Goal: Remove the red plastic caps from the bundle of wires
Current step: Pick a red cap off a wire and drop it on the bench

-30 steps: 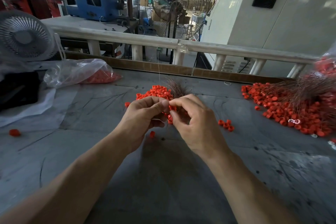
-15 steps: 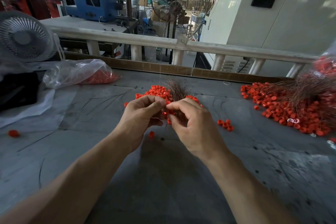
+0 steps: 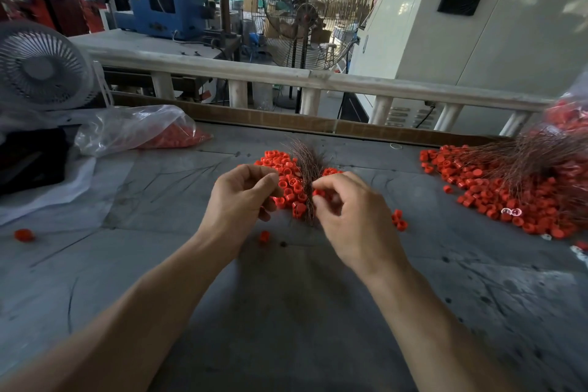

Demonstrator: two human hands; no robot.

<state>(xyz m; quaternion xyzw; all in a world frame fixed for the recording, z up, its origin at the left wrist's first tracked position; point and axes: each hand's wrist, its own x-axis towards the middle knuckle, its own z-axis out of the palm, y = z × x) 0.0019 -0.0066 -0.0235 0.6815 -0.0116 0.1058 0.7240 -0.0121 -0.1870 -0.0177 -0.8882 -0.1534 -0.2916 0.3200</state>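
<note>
A thin bundle of brown wires (image 3: 308, 169) stands between my hands at the table's middle, its loose ends fanning up and back. Red plastic caps (image 3: 288, 183) cluster around its lower part and lie heaped on the table behind. My right hand (image 3: 351, 216) pinches the bundle's lower stem with thumb and forefinger. My left hand (image 3: 243, 197) is curled just left of it, fingertips together next to the caps; whether it grips a cap or a wire is hidden.
A large heap of red caps with wires (image 3: 521, 188) covers the right side of the grey table (image 3: 286, 312). A clear bag of caps (image 3: 140, 130) lies at the back left by a white fan (image 3: 41, 67). Stray caps (image 3: 24, 234) dot the table.
My hands have drawn apart; they were pinched together over the bundle. The wire bundle and the caps between them now show.
</note>
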